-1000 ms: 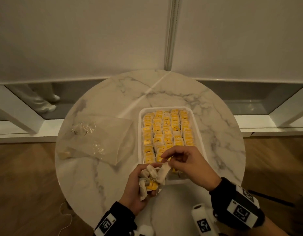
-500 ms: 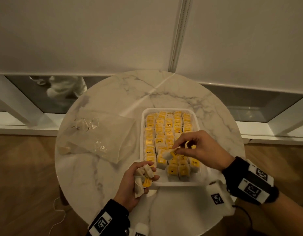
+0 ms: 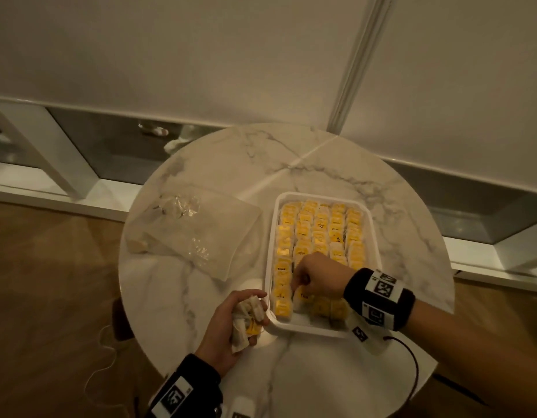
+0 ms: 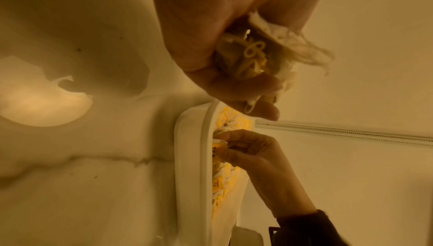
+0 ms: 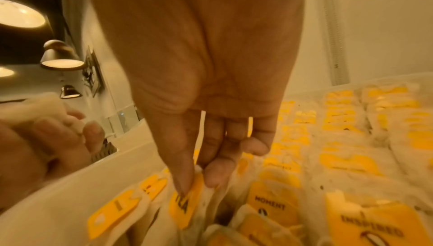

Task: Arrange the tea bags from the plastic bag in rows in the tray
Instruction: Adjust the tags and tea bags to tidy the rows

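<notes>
the right hand's grip (image 5: 199, 172) pinched, thumb against fingertip, the top edge of a white paper tea bag with a yellow tag (image 5: 185, 203), lowering it into the second row from the left of the white plastic tray (image 3: 271, 319). to seat it well, it probably needed to slide upright, tag facing up, snug against its neighbours. the left hand (image 3: 231, 324) gripped a crumpled bunch of spare tea bags (image 3: 246, 324) just beside the tray's near left corner. the clear plastic bag (image 3: 197, 233) lay flattened on the round marble worktop (image 3: 411, 236), a pale wall behind.
</notes>
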The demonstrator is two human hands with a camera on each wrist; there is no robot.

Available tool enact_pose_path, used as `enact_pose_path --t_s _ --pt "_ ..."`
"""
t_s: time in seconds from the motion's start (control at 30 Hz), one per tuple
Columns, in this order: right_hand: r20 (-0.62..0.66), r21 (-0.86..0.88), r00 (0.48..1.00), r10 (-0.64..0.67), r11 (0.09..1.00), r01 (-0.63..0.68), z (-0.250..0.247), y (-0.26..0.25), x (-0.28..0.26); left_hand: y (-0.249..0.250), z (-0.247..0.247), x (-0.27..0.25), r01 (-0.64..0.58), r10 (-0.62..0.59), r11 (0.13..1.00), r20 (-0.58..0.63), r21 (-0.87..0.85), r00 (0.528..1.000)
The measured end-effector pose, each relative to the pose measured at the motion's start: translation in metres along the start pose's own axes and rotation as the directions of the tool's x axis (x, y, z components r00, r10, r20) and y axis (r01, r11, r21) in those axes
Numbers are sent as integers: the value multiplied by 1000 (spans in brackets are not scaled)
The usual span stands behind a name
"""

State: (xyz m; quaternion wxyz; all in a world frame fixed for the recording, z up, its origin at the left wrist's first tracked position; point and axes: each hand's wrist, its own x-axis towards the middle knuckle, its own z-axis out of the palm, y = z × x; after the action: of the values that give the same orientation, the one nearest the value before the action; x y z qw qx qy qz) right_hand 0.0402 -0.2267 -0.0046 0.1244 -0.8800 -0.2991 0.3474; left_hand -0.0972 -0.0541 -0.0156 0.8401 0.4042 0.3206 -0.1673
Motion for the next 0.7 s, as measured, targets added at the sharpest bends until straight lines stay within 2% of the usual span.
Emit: enact_pose_path --t_s 0.3,0.43,0.5,0.6,0.63,0.7 --pt "-80 -181 996 -25 983 10 3 -3 4 -1 -3 3 3 -4 999 29 48 1000" --pt "-182 -228 982 -40 974 -2 4 -5 -3 -1 -2 3 -21 19 999 56 39 998" --pt "-256 -167 965 -63 986 20 1 -11 -11 -1 0 3 -22 19 999 68 44 998" --pt "-419 82 903 -93 987 139 -4 -26 -30 0 5 2 -17 13 999 89 41 996" --pt "-439 174 895 -80 970 172 -4 -33 -37 0 7 3 -17 14 999 90 36 996" --pt "-403 295 914 -48 939 179 -1 -47 -49 0 11 4 -26 23 999 81 38 996"
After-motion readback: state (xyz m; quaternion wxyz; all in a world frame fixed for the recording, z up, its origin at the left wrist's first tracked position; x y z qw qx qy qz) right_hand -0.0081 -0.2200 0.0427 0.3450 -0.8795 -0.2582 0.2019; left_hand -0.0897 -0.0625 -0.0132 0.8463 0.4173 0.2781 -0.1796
